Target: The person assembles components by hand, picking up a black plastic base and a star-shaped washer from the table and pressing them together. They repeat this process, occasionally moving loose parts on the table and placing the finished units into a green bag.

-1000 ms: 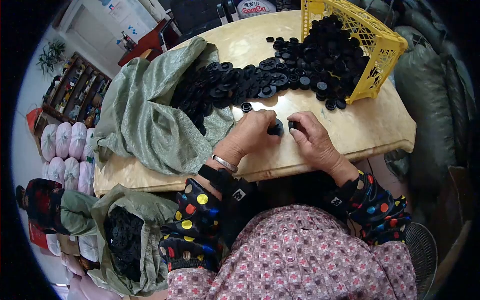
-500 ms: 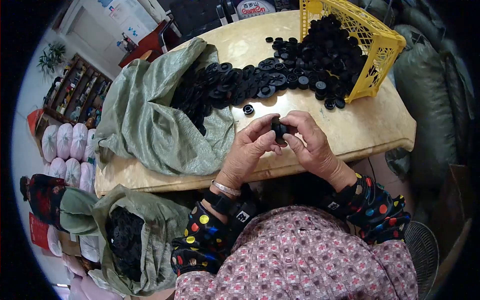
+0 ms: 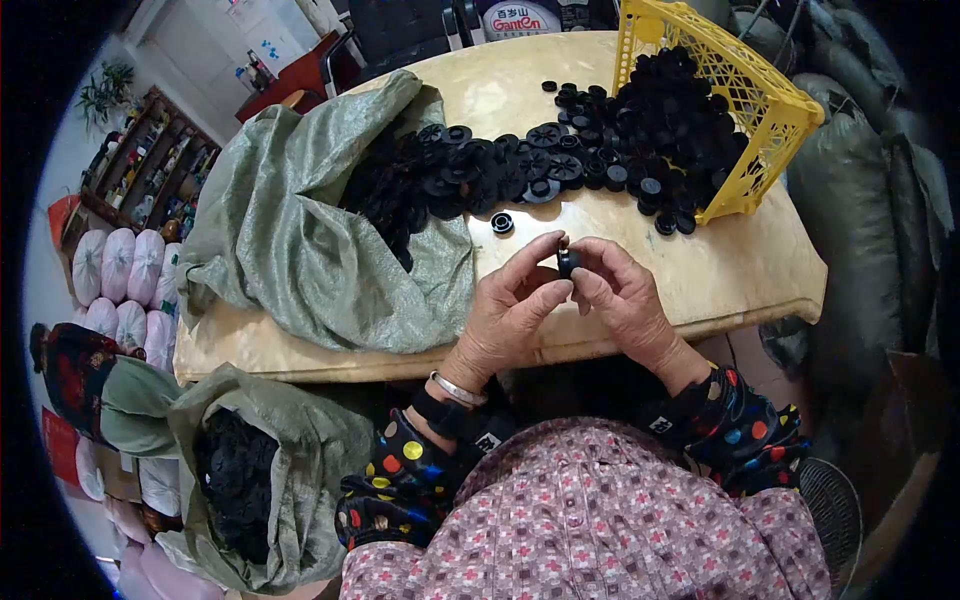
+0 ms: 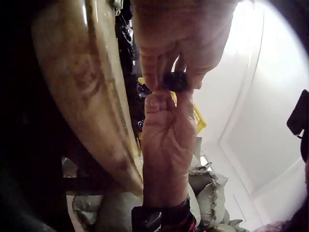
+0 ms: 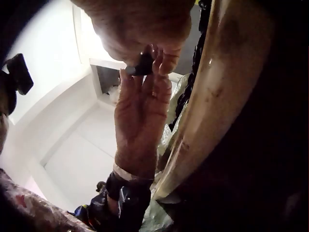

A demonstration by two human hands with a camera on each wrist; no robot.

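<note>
While a small black part [image 3: 568, 263] is pinched between left hand [image 3: 510, 310] and right hand [image 3: 625, 300] above the table [image 3: 745, 275] edge, much seems undone. Loose parts [image 3: 520, 175] are heaped by the yellow basket [image 3: 775, 100] — untouched.

Red lettering "Ganten" is read on a white label [image 3: 517, 20] beyond the table [image 3: 740, 270], small characters above it cropped, nothing else legible.

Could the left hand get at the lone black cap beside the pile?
Probably yes: the cap lies on bare tabletop just beyond the left hand, nothing between. But it and the right hand pinch a small black part.
</note>
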